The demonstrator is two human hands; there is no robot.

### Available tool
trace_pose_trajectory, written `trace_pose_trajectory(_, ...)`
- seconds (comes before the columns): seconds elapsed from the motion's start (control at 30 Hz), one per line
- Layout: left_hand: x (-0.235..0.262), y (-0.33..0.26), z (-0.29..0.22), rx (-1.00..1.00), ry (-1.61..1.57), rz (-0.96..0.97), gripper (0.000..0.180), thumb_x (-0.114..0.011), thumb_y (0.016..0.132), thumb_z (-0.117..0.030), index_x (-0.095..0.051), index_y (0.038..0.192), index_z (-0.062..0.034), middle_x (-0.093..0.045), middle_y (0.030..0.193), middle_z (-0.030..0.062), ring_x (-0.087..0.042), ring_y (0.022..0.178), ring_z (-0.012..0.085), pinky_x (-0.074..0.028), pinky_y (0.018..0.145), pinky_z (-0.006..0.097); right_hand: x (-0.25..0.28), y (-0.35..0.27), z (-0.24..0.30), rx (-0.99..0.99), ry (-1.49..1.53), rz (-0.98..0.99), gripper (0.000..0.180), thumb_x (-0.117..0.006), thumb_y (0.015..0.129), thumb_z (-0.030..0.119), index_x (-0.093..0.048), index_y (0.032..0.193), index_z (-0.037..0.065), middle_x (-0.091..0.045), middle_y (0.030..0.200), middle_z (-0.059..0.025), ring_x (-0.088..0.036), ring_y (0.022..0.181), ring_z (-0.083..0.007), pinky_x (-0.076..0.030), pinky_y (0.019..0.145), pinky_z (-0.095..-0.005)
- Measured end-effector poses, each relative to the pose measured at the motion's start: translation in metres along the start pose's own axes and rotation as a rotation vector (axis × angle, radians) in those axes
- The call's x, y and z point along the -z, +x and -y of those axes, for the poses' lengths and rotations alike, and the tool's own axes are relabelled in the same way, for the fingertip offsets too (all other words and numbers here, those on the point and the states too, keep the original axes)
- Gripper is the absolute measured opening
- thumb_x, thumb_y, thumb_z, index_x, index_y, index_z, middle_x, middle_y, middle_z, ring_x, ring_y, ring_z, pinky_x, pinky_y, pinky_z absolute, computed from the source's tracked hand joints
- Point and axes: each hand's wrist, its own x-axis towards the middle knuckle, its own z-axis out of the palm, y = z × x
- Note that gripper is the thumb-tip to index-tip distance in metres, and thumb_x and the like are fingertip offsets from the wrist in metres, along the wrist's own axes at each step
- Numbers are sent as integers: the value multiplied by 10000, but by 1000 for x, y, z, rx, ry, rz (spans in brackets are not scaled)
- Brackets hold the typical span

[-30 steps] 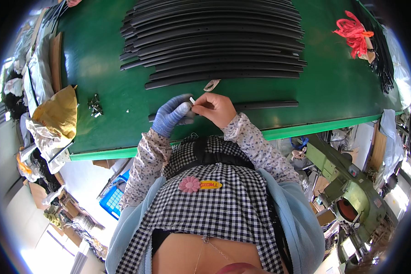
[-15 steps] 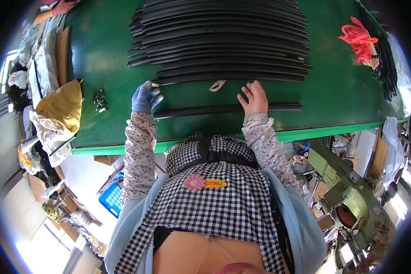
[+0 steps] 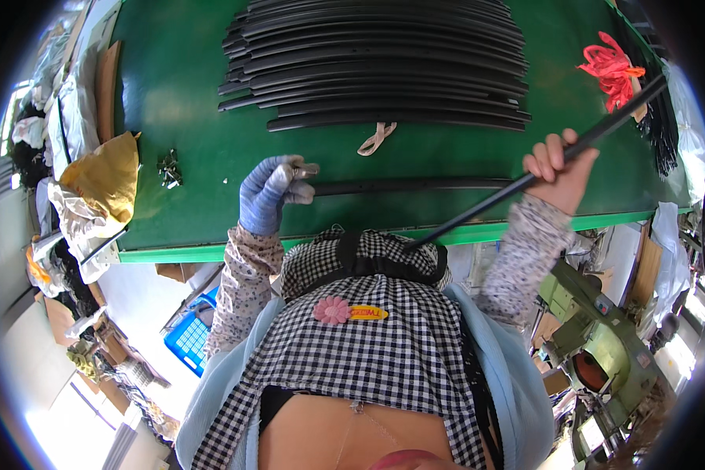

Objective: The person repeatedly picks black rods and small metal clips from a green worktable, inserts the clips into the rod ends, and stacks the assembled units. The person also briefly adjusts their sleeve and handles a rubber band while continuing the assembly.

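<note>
One green-topped work table [image 3: 180, 94], set in a cluttered workshop. Black strips [image 3: 376, 59] are stacked at its far edge; a beige loop [image 3: 376, 139] lies just beside the stack. Red cords [image 3: 612, 69] are kept at the far right corner, small metal clips [image 3: 168, 167] and a yellow cloth [image 3: 106, 174] toward the left edge. A single black strip [image 3: 415, 186] lies along the near edge, its end pinched by the gloved left hand [image 3: 268, 192]. A black rod [image 3: 540, 174] is gripped in the closed right hand [image 3: 558, 168], raised over the near right edge. A green machine [image 3: 603, 345] stands below.
</note>
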Motion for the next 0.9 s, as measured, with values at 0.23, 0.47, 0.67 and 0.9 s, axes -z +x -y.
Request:
trace_pose_trajectory(0.23,-19,22,-53,-430,-27,-51,389,-596,979,-275,-598,1192,51,-699,1005,211,-713,763,233,-612,675,328,-60,-28,7,-402,-1375,276,488,-495,1010,471,-622,792,53,-494,526,9,-430,457,-72,-338,465,-242)
trace_pose_trajectory(0.47,-26,12,-72,-519,132,29,397,-603,977,-278,-596,1187,58,-684,1069,258,-711,851,242,-594,744,331,-36,-44,-27,-627,-1346,493,492,-499,1013,456,-635,776,47,-487,515,5,-450,473,-81,-361,483,-273)
trace_pose_trajectory(0.67,-26,5,-71,-451,228,169,422,-640,954,-280,-600,1193,65,-675,1095,264,-717,884,270,-600,751,331,-31,-48,-33,-634,-1266,517,476,-491,1022,420,-618,768,38,-488,513,-1,-463,469,-86,-363,475,-273)
trace_pose_trajectory(0.9,-25,16,-63,-154,-246,689,663,-600,967,-405,-464,1361,111,-662,836,190,-691,699,262,-593,609,387,-35,-54,-35,-656,-1201,674,433,-476,1035,351,-604,776,28,-505,518,-7,-476,460,-86,-359,453,-270)
